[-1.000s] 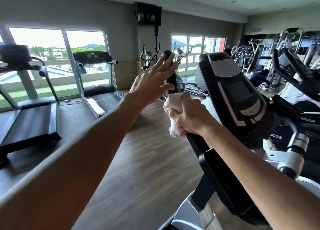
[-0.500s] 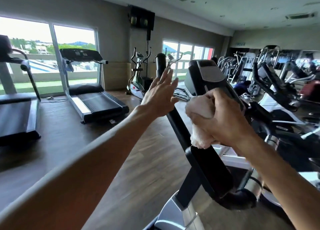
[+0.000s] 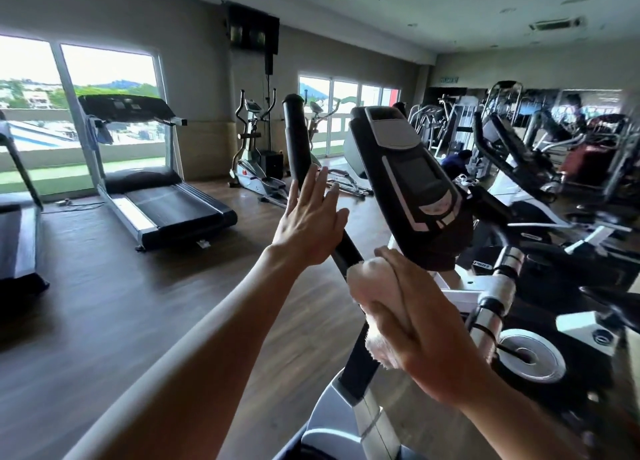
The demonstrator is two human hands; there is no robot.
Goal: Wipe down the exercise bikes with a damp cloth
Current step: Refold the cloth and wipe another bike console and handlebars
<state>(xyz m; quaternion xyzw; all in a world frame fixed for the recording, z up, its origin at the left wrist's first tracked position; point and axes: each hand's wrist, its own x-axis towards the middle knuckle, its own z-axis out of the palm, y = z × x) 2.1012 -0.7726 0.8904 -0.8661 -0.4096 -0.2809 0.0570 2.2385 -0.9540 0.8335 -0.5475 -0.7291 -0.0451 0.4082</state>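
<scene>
A black handlebar [image 3: 297, 140] of the exercise bike rises in front of me, left of the bike's black console [image 3: 412, 179]. My left hand [image 3: 311, 222] is flat with straight fingers laid against the bar's middle. Lower on the same bar, my right hand [image 3: 426, 328] grips a pale crumpled cloth [image 3: 375, 286] wrapped round the bar just under the console. The bar's lower part runs down to the bike's grey frame [image 3: 349, 411], partly hidden by the cloth and my right hand.
Two treadmills [image 3: 152, 189] stand by the windows at left. An elliptical trainer [image 3: 252, 161] is at the back wall. More bikes and weight machines [image 3: 540, 196] crowd the right side. Dark wood floor [image 3: 121, 303] lies open at left.
My right hand slid the cloth down the handlebar, from mid-bar to below the console. My left hand stayed flat on the bar. The view shifted left and downward.
</scene>
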